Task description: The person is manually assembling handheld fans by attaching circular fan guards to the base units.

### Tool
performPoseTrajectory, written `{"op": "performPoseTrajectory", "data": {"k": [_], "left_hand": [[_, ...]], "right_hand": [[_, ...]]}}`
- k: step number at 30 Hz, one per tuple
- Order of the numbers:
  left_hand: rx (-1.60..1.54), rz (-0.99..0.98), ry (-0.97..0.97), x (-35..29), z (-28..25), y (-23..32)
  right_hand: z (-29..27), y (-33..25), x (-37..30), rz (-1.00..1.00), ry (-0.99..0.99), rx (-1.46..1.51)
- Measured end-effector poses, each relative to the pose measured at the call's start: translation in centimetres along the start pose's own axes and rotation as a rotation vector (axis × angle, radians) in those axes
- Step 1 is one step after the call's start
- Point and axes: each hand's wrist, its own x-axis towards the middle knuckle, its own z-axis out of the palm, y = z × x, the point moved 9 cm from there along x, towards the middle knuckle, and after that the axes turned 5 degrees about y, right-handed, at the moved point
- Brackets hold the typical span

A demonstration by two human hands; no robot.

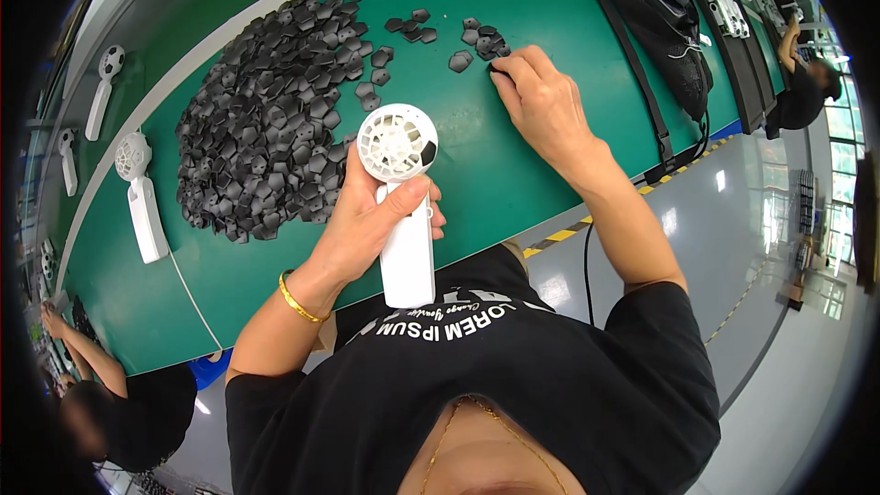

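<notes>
Green counter (541, 0): smooth, flat-toned, its edges bent by the lens.
White fan (409, 261): before the wearer's chest, long axis near upright, round grille at 12 o'clock, slab-like handle toward 6; apparently hard plastic.
Black patch (428, 153): angular, between 3 and 4 o'clock on the grille.
Left hand (367, 220): the nearer one — wrapped round the fan's neck, thumb across its front.
Right hand (545, 105): fan at its 8 o'clock; thumb and forefinger together at a dark piece (492, 67) — pinched or merely touched, I cannot tell.
Loose pieces (484, 38): matt black pentagons, just beyond those fingertips.
Heap (266, 119): similar pieces, 10 o'clock from the fan.
Black bag (642, 0): 2 o'clock.
</notes>
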Motion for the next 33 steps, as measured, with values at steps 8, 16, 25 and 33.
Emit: {"op": "performPoseTrajectory", "data": {"k": [8, 16, 25, 33], "left_hand": [[-0.003, -0.039, -0.005, 0.1, -0.2, 0.0], [0.074, -0.027, -0.084, -0.4, 0.7, 0.3], [0.095, -0.033, -0.141, -0.3, 1.4, 0.5], [0.162, -0.047, -0.190, -0.6, 1.4, -0.4]], "right_hand": [[0.1, -1.6, -0.1, 0.280, -0.092, 0.578], [2.0, -5.0, -0.9, 0.652, -0.391, 1.270], [2.6, -4.8, -1.0, 0.639, -0.609, 1.335], [4.4, -5.3, -3.5, 0.808, -0.804, 1.553]]}}
